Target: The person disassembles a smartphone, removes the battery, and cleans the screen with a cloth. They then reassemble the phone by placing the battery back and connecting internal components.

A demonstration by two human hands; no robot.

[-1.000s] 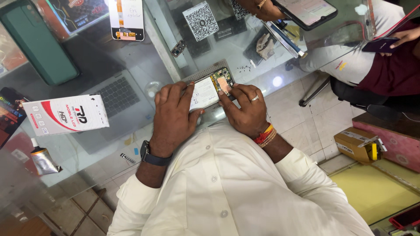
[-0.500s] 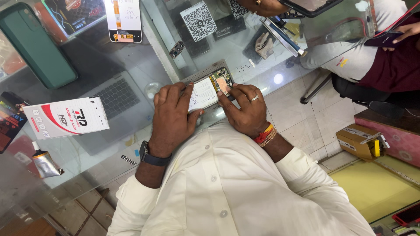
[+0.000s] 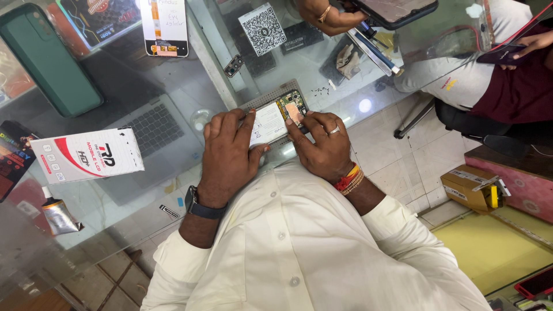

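Observation:
An opened phone (image 3: 276, 117) with its back off lies on a grey mat (image 3: 259, 101) on the glass counter, showing a white battery and a green circuit board. My left hand (image 3: 227, 152), with a dark watch at the wrist, grips the phone's left part, fingers spread over the battery. My right hand (image 3: 322, 147), with a ring and red and yellow wrist bands, holds the right end, forefinger tip pressed on the board.
A white and red box (image 3: 86, 155), a small tube (image 3: 57, 214) and a green phone case (image 3: 52, 57) lie at the left. Another person's hand (image 3: 325, 14) holds a phone (image 3: 397, 8) at the top. Tools (image 3: 374, 52) lie nearby. A cardboard box (image 3: 472, 187) sits on the floor.
Both my hands stay on the opened phone with hardly any shift. The other person's phone at the top has moved a little further out of view.

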